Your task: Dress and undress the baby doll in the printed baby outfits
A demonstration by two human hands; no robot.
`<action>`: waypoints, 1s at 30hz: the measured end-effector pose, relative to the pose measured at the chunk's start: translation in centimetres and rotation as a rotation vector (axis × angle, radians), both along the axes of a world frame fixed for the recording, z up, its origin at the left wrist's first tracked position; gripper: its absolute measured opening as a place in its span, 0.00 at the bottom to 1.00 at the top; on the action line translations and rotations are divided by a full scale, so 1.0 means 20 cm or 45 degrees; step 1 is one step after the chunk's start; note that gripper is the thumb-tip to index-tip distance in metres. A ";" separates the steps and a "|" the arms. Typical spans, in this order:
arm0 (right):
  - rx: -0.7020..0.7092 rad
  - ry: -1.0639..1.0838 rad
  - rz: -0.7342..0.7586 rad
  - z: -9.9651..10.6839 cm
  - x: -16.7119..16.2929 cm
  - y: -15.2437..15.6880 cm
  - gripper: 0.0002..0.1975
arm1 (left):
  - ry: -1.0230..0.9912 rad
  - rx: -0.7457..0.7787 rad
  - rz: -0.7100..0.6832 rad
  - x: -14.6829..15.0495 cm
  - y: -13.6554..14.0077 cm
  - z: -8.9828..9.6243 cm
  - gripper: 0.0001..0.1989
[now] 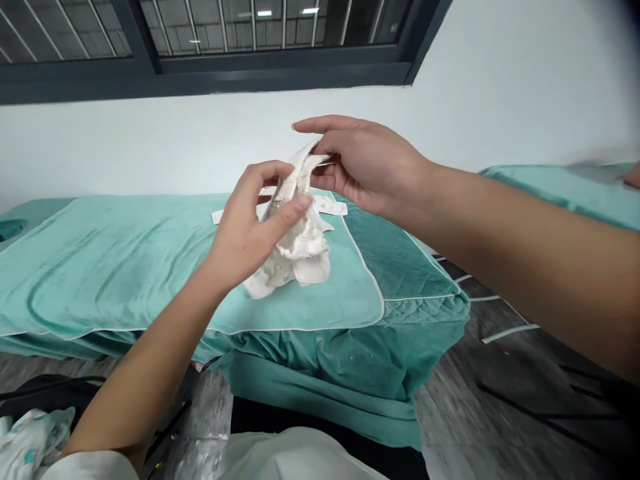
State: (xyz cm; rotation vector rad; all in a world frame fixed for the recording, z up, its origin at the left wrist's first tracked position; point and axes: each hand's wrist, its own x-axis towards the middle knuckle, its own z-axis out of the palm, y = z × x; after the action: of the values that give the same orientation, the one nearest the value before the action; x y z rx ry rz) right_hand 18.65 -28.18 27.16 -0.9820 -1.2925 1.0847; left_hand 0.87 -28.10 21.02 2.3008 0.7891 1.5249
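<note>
Below the left part of the teal bed (400,260), a white fabric bundle (40,437) with a coloured print lies beside the person's sleeve (93,467). Behind and above the bed, a dark-framed window (210,77) with vertical bars is set into a white wall (125,147). On top of the bed, a light teal sheet (125,260) with a pale edge covers the left and middle portions; shallow wrinkles run across it.

Above the middle of the bed, the left hand (250,227) is closed in a pinch on a white printed cloth (307,250), thumb at the front, fingers at the far side. This cloth is gathered and hangs downward over the bed; whether its lower end touches the sheet cannot be determined. Farther back on the bed, partly hidden by the left hand and the cloth, lies a flat printed strip (334,207).

Over the right part of the bed, the right hand (370,163) grips the upper end of the same cloth with curled fingers, index finger extended leftward. To the right of the bed is a grey floor (450,400); beyond it stands a second teal bed (565,190).
</note>
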 end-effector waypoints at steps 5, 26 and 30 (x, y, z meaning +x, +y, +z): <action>0.086 0.017 -0.023 -0.03 0.02 0.02 0.07 | 0.235 0.242 0.165 0.00 -0.02 0.02 0.32; 0.757 -1.335 -0.170 -0.09 0.14 0.03 0.09 | -0.167 0.018 0.169 -0.01 0.15 0.16 0.12; 0.881 -1.371 -0.251 -0.03 0.09 0.06 0.06 | -0.304 -0.177 -0.055 0.03 0.13 0.18 0.05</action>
State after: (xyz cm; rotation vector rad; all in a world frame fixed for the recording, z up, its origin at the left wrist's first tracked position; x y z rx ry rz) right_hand 20.40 -26.89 26.60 -1.1226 -2.1477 -0.1819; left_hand 1.42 -25.55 24.56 1.9790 0.7499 1.6314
